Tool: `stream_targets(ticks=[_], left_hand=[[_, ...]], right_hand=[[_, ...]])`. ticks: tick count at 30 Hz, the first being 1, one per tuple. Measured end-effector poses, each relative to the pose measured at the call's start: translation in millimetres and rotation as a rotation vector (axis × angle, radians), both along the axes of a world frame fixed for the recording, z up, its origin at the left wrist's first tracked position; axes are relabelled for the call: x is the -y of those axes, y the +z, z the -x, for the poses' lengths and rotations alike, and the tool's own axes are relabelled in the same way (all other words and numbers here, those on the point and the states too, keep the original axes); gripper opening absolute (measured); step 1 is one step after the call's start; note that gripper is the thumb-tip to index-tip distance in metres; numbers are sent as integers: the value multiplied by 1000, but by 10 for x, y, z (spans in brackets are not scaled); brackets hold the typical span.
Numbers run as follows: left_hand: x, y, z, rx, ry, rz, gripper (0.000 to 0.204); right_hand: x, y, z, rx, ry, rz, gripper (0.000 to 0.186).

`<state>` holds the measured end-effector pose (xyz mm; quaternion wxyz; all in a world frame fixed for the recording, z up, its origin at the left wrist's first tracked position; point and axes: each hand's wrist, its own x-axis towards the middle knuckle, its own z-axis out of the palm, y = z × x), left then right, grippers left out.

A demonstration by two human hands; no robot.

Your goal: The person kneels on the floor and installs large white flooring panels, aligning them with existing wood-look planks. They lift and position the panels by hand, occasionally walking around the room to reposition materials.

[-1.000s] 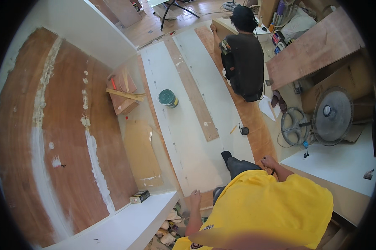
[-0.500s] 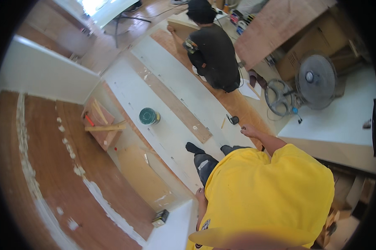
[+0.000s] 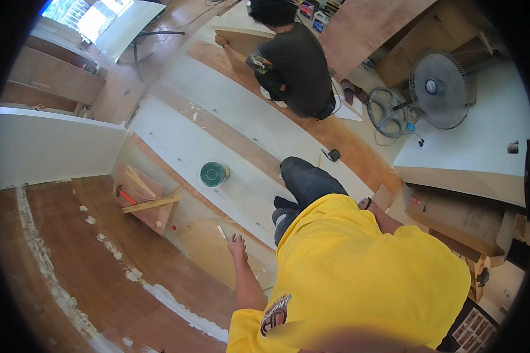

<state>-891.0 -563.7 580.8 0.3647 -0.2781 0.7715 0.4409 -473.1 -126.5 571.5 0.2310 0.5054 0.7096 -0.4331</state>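
My left hand (image 3: 237, 246) is out over a tan board on the floor, its fingers loosely curled with nothing visible in them. Just beyond the fingertips, a narrow whitish strip (image 3: 221, 232) lies on that board. My right hand (image 3: 366, 204) is low by my right side. A dark band shows at it, and its fingers are mostly hidden. Ahead of my legs stands a bucket with a green lid (image 3: 215, 174), on a long white panel (image 3: 171, 132). Farther right lies a black tape measure (image 3: 333, 155), with a pencil (image 3: 320, 159) beside it.
A co-worker in dark clothes (image 3: 294, 73) squats ahead, one hand on an upright board. A grey fan (image 3: 431, 88) stands at the right. To the left, a red-handled hammer (image 3: 125, 197) and wood strips (image 3: 153, 203) lie on a small board. Cardboard boxes (image 3: 456, 215) are at the right.
My left hand has swung forward and out from my side. My right hand has drawn back toward my body. One leg has stepped forward, and the view has shifted.
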Motion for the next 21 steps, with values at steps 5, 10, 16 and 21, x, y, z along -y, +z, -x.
stream_targets(ticks=[5, 10, 16, 21], left_hand=[[-628, -74, 578, -14, -192, -36, 50], [-1203, -360, 775, -99, -544, 19, 43], [-1706, 58, 1251, 47, -681, 161, 47], [-2620, 377, 2103, 45, -332, 111, 44]], right_hand=[[147, -218, 185, -175, -234, 212, 28], [-139, -222, 1077, -181, -473, 222, 29], [-1301, 65, 2443, -206, -232, -2, 32], [-2239, 163, 3410, -86, -432, 165, 28]])
